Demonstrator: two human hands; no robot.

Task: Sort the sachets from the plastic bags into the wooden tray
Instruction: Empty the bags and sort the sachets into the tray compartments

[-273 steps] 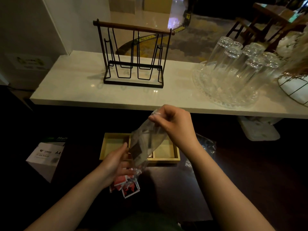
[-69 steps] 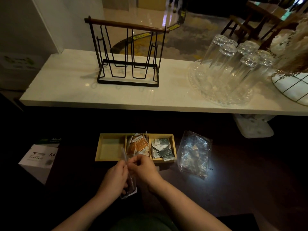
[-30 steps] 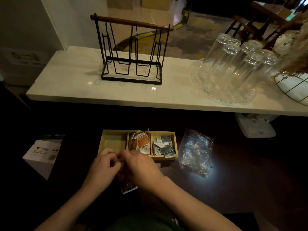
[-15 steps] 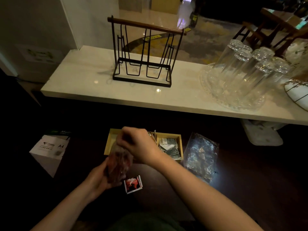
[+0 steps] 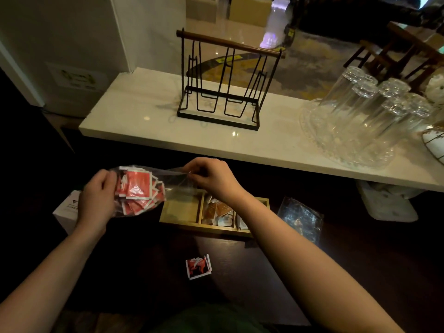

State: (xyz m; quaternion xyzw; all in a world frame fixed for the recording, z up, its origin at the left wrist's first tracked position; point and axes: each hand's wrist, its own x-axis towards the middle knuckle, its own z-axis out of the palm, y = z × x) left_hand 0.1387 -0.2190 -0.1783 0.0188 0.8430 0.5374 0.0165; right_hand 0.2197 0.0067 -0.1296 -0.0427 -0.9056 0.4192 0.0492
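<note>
With two compartments of the three-part wooden tray (image 5: 204, 228) filled, our left hand (image 5: 97, 200) and right hand (image 5: 212, 177) pinch the clear plastic bag of red sachets (image 5: 139, 188) above its empty left compartment.

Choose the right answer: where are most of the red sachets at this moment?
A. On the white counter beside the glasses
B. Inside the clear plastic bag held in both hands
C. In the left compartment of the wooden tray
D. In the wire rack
B: the red sachets are bunched inside the clear plastic bag, held by the left hand and right hand above the wooden tray.
</note>
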